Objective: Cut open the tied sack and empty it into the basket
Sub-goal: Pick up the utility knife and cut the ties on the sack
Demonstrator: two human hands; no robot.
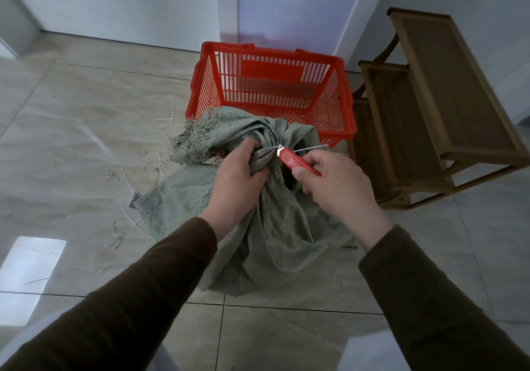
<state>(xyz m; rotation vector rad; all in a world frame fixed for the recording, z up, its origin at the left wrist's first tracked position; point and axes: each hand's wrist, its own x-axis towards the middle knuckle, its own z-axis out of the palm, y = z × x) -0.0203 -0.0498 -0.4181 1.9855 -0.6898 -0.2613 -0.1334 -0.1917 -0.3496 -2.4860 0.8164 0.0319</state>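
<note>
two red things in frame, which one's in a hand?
The red utility knife, gripped in the right hand with its blade at the tie on the sack. The other red item, the basket, stands untouched on the floor behind the sack.

No legible text, label, brand, number or sign appears in the head view. The solid panel on the far wall of the red plastic basket (272,70) is blank. The handle of the red utility knife (298,162) carries no readable marking. The woven green sack (275,227) shows no print, and the wooden shelf unit (447,89) bears no lettering.
</note>
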